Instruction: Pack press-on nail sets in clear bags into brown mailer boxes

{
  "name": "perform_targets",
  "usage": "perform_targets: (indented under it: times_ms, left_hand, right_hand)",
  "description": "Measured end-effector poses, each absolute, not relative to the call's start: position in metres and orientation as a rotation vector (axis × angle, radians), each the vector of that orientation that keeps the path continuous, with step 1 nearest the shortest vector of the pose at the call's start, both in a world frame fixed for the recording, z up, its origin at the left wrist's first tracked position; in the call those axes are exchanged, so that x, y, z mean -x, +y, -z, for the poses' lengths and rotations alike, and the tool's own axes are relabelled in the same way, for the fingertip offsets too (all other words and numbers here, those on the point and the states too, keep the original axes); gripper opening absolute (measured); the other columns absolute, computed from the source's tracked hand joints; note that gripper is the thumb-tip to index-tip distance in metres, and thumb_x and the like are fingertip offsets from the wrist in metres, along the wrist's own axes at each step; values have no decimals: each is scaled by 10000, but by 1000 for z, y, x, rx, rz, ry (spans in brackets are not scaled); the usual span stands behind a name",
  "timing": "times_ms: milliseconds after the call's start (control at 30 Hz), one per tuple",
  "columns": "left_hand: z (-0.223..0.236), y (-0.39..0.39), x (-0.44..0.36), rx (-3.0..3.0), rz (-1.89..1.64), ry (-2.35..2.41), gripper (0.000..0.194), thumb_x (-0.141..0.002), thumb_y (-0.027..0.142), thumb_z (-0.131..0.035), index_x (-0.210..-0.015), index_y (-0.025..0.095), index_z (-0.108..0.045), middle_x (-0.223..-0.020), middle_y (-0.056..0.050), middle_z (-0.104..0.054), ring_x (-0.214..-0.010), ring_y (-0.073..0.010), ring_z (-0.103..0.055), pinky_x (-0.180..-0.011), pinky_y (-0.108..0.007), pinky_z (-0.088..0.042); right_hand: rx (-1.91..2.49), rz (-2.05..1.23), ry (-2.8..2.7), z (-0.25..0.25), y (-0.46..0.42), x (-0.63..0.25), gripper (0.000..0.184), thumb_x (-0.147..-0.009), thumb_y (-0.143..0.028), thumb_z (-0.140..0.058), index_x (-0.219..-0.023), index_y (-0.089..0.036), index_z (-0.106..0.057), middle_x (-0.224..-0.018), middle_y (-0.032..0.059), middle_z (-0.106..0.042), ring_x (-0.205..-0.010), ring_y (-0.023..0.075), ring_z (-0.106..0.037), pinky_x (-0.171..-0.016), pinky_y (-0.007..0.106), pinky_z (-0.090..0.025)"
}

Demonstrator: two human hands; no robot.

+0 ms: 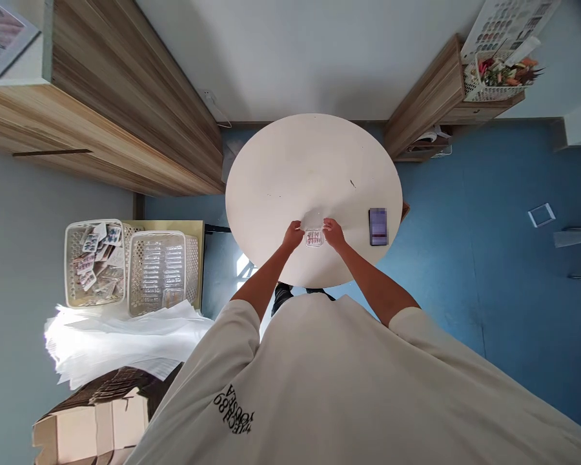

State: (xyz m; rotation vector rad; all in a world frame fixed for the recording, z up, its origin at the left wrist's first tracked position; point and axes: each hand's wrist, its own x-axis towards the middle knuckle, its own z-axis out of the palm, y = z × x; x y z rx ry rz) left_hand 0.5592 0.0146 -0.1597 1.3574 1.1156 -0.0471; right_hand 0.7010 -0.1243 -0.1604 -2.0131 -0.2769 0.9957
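A small clear plastic box point(314, 244) is on or just above the near part of the round white table point(314, 148). Its clear lid point(312, 217) stands raised on the far side. Inside the box lie rows of small pinkish pieces, too small to make out, which look like press-on nails. My left hand point(294, 236) is closed on the box's left edge by the lid. On the opposite edge, my right hand point(334, 234) pinches it with curled fingers. A phone point(378, 227) with a lit screen lies to the right of my right hand.
At left, one white basket point(68, 265) holds printed cards with coloured pieces, and another point(191, 265) holds stacked clear boxes. White sheets point(126, 339) and cardboard boxes point(77, 431) are below them. Wooden cabinets point(135, 97) flank the table, and a basket of flowers point(498, 90) stands far right.
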Motion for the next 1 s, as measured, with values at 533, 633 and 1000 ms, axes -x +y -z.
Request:
perform_targets:
  times_ms: [533,633,1000]
  left_hand:
    - [145,32,-581,-1262,59,1084,743,-821,236,-626,-1544,258,-460,-1519,-147,-593,-1291,-238,-642,-1013,-378,-539]
    - [138,37,-585,-1335,41,1054,728,-828,244,-621,-1545,265,-494,-1467,-137,-613,-1259,-236,-655,-1005,-376,-544]
    - [134,25,-573,-1416,-51,1005,568,-808,201,-646,-1375,227,-627,-1456,-128,-648,-1327,-248,-622,-1108,-410,-514]
  right_hand:
    - [1836,-1087,-217,148,-109,-711,722,-765,-260,-688,-1474,-234,-553,-1529,156,-595,-1404,291,-589,-1200,482,-482]
    - [1816,-1078,-247,144,-109,-714,740,-769,-256,-679,-1494,-243,-530,-1546,149,-582,-1414,290,-582,-1203,496,-481]
    - [1809,-1092,-303,135,-124,-706,822,-696,-247,-637,-1508,-285,-516,-1570,127,-574,-1447,332,-543,-1149,558,-518]
